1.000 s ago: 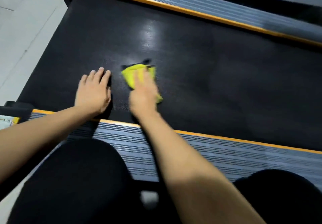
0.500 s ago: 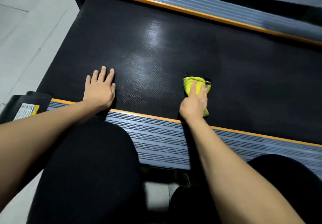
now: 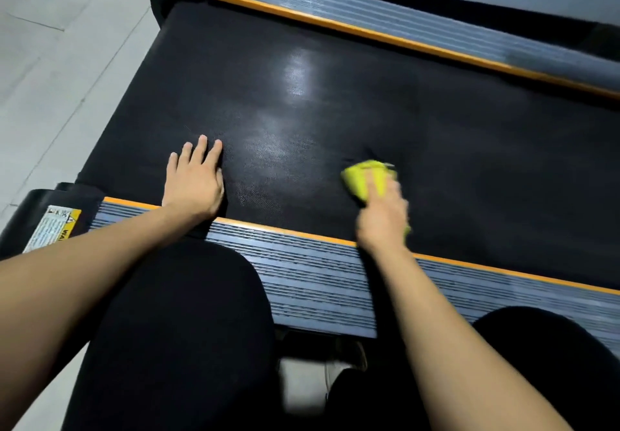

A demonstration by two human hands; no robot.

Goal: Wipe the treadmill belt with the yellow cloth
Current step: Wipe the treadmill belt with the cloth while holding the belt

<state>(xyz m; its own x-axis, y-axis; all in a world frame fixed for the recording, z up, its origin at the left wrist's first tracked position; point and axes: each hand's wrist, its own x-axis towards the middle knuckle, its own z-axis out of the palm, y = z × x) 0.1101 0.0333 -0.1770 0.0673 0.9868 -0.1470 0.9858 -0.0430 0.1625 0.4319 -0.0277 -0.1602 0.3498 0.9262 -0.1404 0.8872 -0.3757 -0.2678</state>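
Treadmill belt (image 3: 335,101): black, fine-textured rubbery surface, dull sheen. Yellow cloth (image 3: 360,177): soft fabric. Side rail (image 3: 318,283) behind the grip: ribbed, grey.

Grey ribbed side rails (image 3: 322,283), warning label (image 3: 53,229), tiled floor (image 3: 60,71)
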